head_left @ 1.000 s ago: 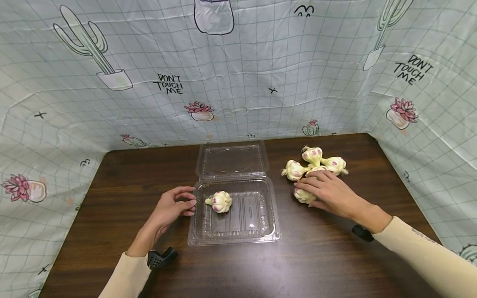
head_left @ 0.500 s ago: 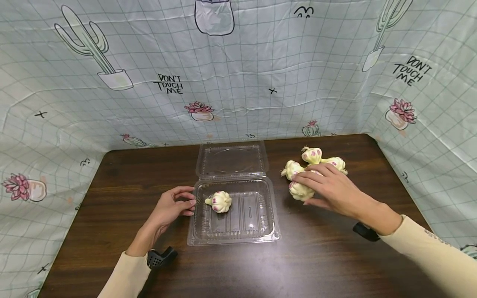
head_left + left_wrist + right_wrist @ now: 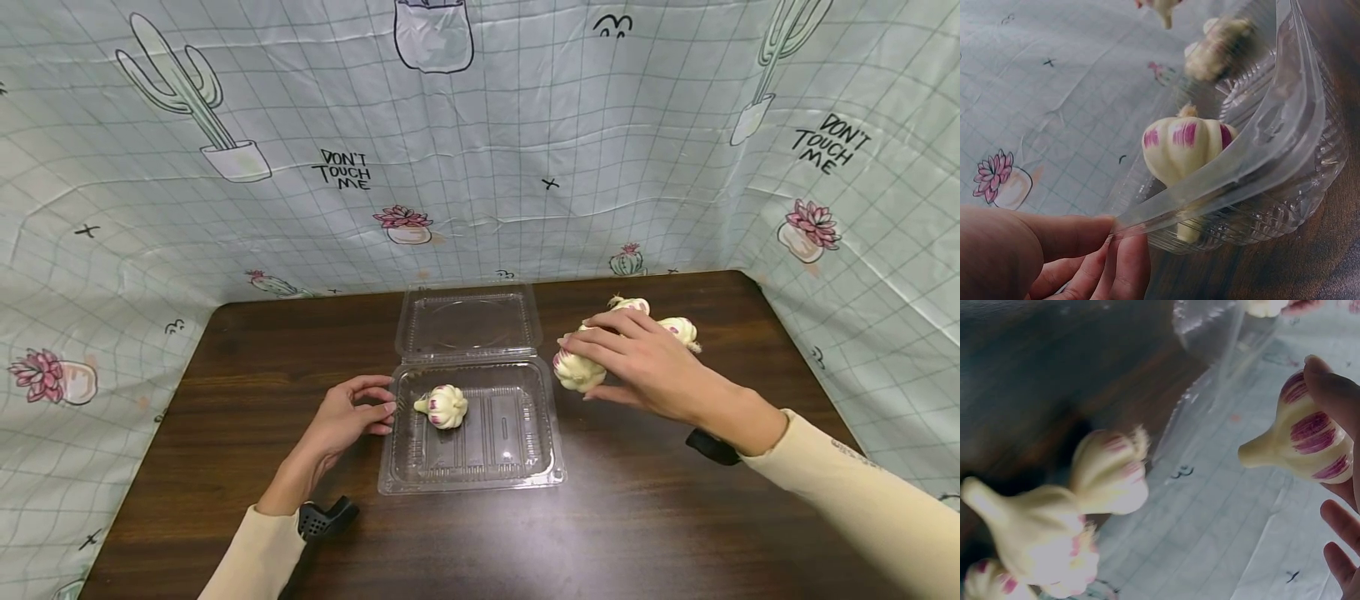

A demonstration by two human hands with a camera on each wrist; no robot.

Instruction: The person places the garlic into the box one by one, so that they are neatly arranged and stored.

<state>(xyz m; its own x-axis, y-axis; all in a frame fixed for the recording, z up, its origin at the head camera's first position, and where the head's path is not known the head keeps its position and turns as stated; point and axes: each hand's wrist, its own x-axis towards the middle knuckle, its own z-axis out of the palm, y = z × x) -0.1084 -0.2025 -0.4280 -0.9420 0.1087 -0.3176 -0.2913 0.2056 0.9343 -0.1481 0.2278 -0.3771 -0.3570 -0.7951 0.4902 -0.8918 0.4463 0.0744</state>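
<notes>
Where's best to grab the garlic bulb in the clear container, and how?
Probably the plump body of the garlic bulb, from above: it lies on its side in the clear container, walled around but with its lid folded back. The narrow stem, toward the left hand, probably offers less grip.

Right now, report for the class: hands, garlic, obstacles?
Left hand pinching box rim. Right hand gripping garlic bulb. Second bulb inside box. Nothing visibly in the way.
</notes>
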